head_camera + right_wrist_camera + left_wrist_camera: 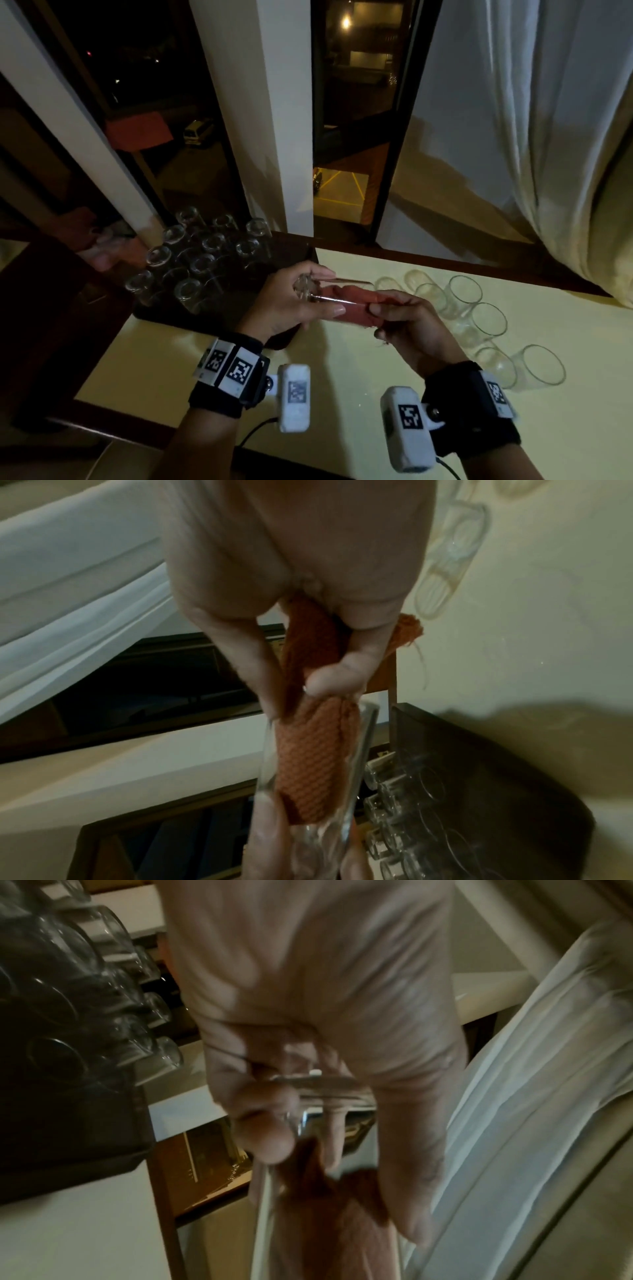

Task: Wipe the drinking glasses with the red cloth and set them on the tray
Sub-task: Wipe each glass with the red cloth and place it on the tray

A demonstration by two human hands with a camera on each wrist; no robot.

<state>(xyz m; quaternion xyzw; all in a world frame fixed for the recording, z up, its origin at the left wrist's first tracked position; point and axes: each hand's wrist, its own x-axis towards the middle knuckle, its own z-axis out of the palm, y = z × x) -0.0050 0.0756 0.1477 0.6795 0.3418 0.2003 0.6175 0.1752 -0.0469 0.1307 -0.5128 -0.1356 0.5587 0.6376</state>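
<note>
Left hand point(291, 301) curls its fingers and thumb round the base end of a clear drinking glass point(329, 294) held on its side above the pale yellow tabletop point(342, 377), near the tray's right edge. Right hand point(407, 325) grips a red woven cloth point(356, 305), its fingers closed on the bunched end while the rest of the cloth is pushed inside the glass. From the right wrist, the cloth point(315, 764) fills the glass bore point(363, 750).

Behind them hangs a wide white curtain point(513, 120) beside a dark window point(356, 102). To the left lies a dark rectangular tray point(205, 318) carrying rows of upturned clear glasses point(202, 260). To the right, several more clear glasses point(486, 322) stand upright on the tabletop, well apart from the tray.
</note>
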